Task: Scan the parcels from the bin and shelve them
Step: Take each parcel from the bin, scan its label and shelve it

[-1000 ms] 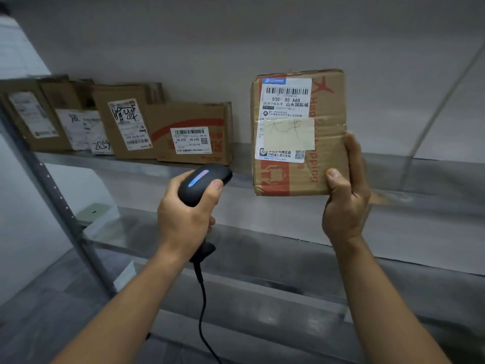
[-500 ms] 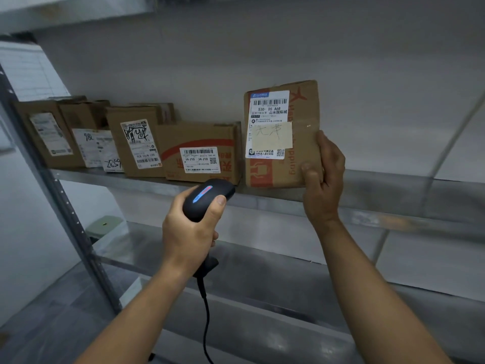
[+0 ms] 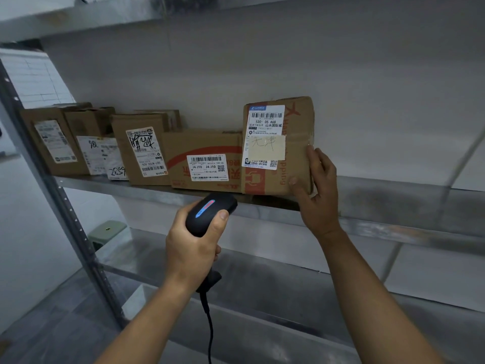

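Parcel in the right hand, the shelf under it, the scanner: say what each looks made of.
Parcel: brown corrugated cardboard, matte, creased, with a white paper label and clear glossy tape.
Shelf: apparently sheet metal, dull grey with a soft sheen; its upright is perforated.
Scanner: likely black moulded plastic, smooth, slightly glossy, with a lit strip.

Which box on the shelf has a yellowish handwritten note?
The rightmost box, held by the right hand; the others carry only white labels.

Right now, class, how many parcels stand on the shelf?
5 fronts visible: far-left box, white-labelled one, scribbled one, low red one, tall one. Others may hide behind.
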